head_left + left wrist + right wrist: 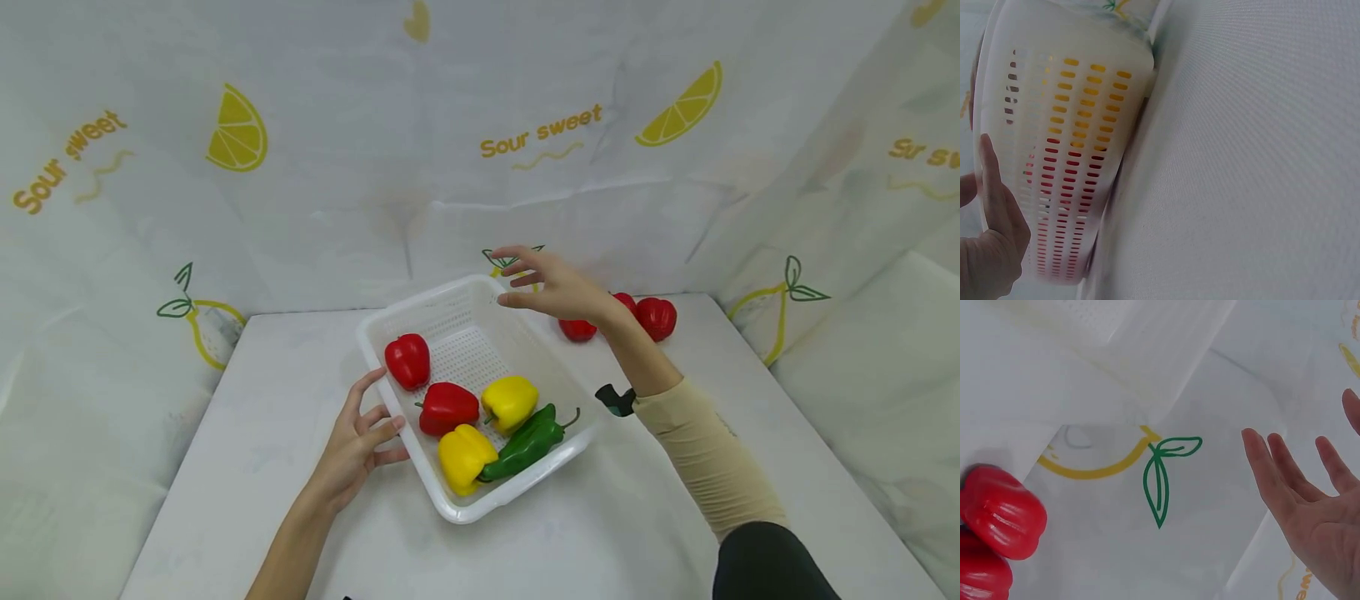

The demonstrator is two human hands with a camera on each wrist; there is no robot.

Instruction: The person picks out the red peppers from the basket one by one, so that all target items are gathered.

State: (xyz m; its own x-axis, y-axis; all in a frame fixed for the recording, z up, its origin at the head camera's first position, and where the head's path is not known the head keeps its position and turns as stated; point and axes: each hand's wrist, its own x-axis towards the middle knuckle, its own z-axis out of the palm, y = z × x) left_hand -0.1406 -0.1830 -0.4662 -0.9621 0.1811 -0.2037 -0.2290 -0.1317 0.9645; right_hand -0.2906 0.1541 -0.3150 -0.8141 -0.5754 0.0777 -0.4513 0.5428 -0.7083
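A white plastic basket (pixel 461 354) with a perforated base and slotted sides stands turned at an angle on the table. My left hand (pixel 360 450) grips its left rim, thumb over the edge and fingers along the outer wall. Inside lie two red bell peppers (pixel 408 362), two yellow bell peppers (pixel 510 403) and a long green pepper (pixel 528 446), gathered at the left and near end. My right hand (pixel 551 283) is raised over the basket's far right corner, fingers spread, with nothing in it.
Three more red bell peppers (pixel 657 319) sit on the table (pixel 247 450) at the back right, partly covered by my right forearm in the head view. White sheeting (pixel 337 167) with lemon prints hangs along the back and sides.
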